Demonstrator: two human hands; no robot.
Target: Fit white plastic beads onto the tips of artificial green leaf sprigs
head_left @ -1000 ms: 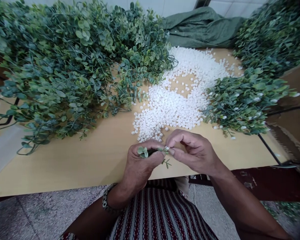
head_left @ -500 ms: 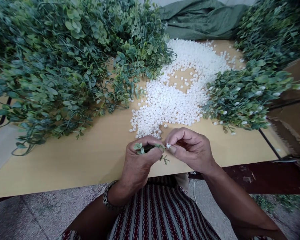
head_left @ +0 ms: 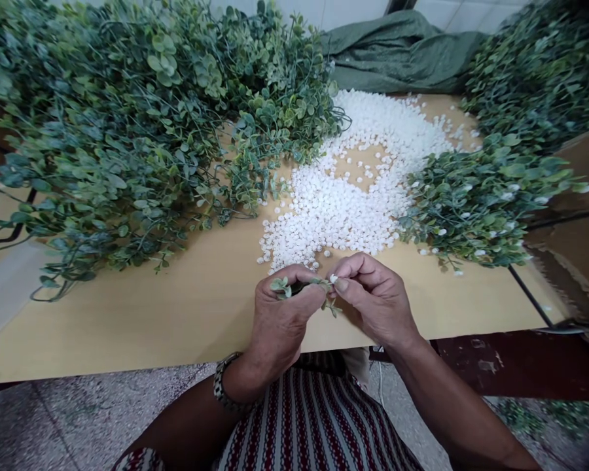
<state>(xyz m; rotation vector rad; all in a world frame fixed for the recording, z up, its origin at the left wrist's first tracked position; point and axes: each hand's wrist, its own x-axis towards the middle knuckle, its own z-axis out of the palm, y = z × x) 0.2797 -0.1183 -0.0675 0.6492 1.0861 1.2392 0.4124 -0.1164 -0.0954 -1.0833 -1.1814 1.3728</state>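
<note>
My left hand [head_left: 285,314] is closed round a small artificial leaf sprig [head_left: 281,286], whose leaves stick out on both sides of the thumb. Close beside it, my right hand [head_left: 375,297] pinches a tiny white bead-like piece [head_left: 333,279] between thumb and forefinger. The white piece is held at the tip of the sprig; I cannot tell whether it is fixed onto it. Just beyond my hands a wide heap of small white pieces [head_left: 319,209] is spread over the table [head_left: 177,320].
Large bunches of artificial greenery [head_left: 127,144] cover the left and back. At right lies a leafy bunch with white tips [head_left: 491,203], with more greenery [head_left: 535,72] behind it. A green cloth sack [head_left: 402,55] lies at the back. A cardboard box [head_left: 569,255] stands far right.
Both hands have shifted slightly right in view along with the whole scene, which sits a little lower. The white piece remains pinched at the sprig's tip.
</note>
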